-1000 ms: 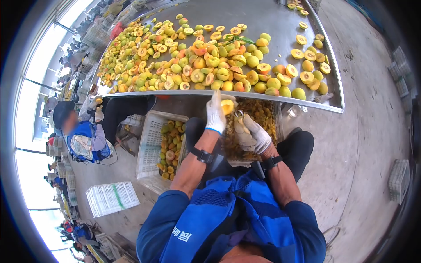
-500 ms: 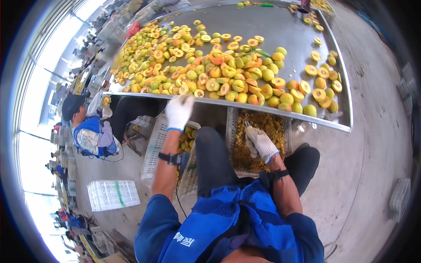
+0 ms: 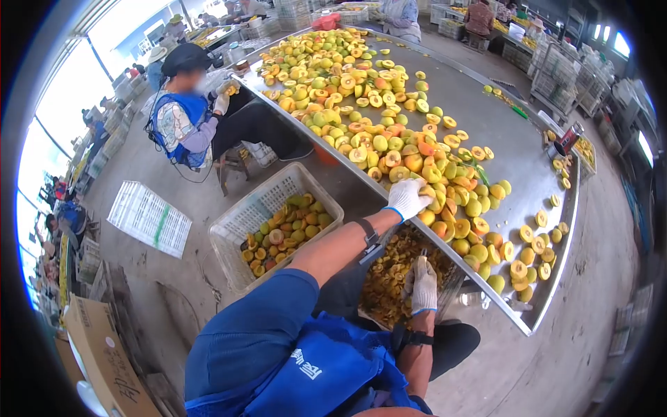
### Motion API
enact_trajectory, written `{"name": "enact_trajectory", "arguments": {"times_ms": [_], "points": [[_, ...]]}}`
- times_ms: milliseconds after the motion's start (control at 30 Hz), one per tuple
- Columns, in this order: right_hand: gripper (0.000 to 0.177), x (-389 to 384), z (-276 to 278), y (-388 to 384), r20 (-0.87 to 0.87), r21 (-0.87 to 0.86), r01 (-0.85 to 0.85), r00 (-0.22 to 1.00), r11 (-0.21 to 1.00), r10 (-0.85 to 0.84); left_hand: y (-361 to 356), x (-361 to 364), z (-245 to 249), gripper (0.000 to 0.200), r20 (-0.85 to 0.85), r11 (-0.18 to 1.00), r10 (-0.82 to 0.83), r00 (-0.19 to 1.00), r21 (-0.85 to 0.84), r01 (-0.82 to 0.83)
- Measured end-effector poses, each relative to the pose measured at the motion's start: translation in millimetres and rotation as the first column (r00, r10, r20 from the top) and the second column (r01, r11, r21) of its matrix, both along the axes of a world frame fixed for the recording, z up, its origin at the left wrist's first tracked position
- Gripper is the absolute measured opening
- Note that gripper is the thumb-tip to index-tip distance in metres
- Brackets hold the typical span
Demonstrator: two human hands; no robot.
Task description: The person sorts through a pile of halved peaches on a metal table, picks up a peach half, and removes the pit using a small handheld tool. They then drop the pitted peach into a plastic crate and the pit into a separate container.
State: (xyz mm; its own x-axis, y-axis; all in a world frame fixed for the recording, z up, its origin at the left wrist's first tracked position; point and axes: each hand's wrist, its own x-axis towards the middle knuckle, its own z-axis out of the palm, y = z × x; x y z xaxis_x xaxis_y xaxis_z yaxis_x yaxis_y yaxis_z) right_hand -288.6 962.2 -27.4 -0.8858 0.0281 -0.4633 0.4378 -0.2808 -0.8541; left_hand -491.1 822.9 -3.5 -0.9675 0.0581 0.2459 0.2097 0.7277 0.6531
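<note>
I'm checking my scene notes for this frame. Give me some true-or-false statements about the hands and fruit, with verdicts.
1. The left hand rests on the fruit pile on the steel table. True.
2. The right hand is bare. False: it wears a white glove.
3. The white crate beside the person is empty. False: it holds fruit halves.
4. The right hand holds a small metal tool over the crate of pits. True.

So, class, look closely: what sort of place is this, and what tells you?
Probably a fruit-processing hall: a long steel table heaped with halved yellow fruit, a white plastic crate of fruit beside it, and a gloved co-worker seated at it.
</note>
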Motion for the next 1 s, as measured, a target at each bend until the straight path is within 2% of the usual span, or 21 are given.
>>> {"name": "enact_trajectory", "arguments": {"times_ms": [67,100,133,167,200,233,267,300,333,400,433,467,500,600,633,733,767,867,900,1000], "points": [[0.041,1,-1,-2,-0.049,0.047,-0.024,0.998,0.999,0.026,-3,1,-2,0.047,-0.094,0.988,-0.008,0.996,0.151,0.022],[0.042,0,-1,-1,-0.073,0.071,-0.028,0.997,0.997,0.033,-6,8,10,0.046,-0.091,0.984,0.012,0.996,0.178,0.004],[0.042,0,-3,2,-0.117,0.056,-0.028,0.993,0.998,0.035,-10,20,35,0.045,0.002,0.981,-0.010,1.000,0.194,0.009],[0.042,0,-6,5,-0.154,0.038,-0.025,0.988,0.999,0.031,-15,28,43,0.045,-0.025,0.975,-0.035,0.999,0.220,0.040],[0.042,5,-10,8,-0.183,0.016,-0.018,0.983,1.000,0.021,-20,37,48,0.044,-0.043,0.967,-0.065,0.997,0.243,0.073],[0.039,6,-8,10,-0.227,-0.028,-0.034,0.974,0.999,0.027,-25,48,56,0.045,0.036,0.947,-0.131,0.991,0.300,0.115],[0.037,9,-1,10,-0.260,-0.095,-0.041,0.966,0.995,0.015,-32,51,46,0.041,-0.021,0.939,-0.233,0.972,0.254,0.231],[0.035,11,9,8,-0.254,-0.117,-0.023,0.967,0.993,-0.007,-35,64,54,0.039,0.185,0.836,-0.364,0.913,0.496,0.233],[0.033,12,17,5,-0.250,-0.136,-0.003,0.968,0.991,-0.032,-36,78,63,0.036,0.341,0.696,-0.514,0.787,0.702,0.151],[0.031,12,19,6,-0.240,-0.184,-0.033,0.971,0.982,-0.013,-41,97,59,0.042,0.294,0.541,-0.626,0.723,0.831,0.130],[0.028,17,24,7,-0.256,-0.127,-0.068,0.966,0.990,0.033,-38,105,42,0.042,0.317,0.523,-0.635,0.705,0.848,0.090],[0.025,19,21,7,-0.233,-0.159,-0.058,0.972,0.986,0.020,-42,106,27,0.043,0.325,0.506,-0.619,0.714,0.861,0.047],[0.024,21,23,8,-0.242,-0.135,-0.072,0.969,0.988,0.038,-42,111,21,0.034,0.333,0.475,-0.621,0.709,0.880,0.003],[0.021,24,25,10,-0.216,-0.086,-0.090,0.974,0.992,0.070,-33,118,-10,0.029,0.290,0.219,-0.631,0.719,0.956,-0.193],[0.020,25,25,10,-0.198,-0.074,-0.093,0.977,0.993,0.076,-34,118,-17,0.035,0.273,0.192,-0.700,0.660,0.962,-0.195],[0.021,24,30,8,-0.153,0.051,-0.060,0.986,0.997,0.067,-21,131,-19,0.038,0.292,0.087,-0.696,0.656,0.941,-0.326],[0.022,24,28,6,-0.166,0.062,-0.048,0.984,0.997,0.057,-17,130,-33,0.044,0.285,0.229,-0.635,0.718,0.957,-0.177],[0.024,23,29,4,-0.162,0.200,-0.052,0.983,0.978,0.086,-2,142,-12,0.048,0.230,-0.031,-0.706,0.669,0.935,-0.355],[0.027,21,24,3,-0.227,0.315,-0.023,0.969,0.949,0.099,1,142,-14,0.050,0.262,-0.004,-0.690,0.675,0.931,-0.365],[0.031,20,15,2,-0.305,0.394,0.050,0.949,0.918,0.079,12,144,-13,0.052,0.352,0.092,-0.608,0.712,0.922,-0.377]]}}
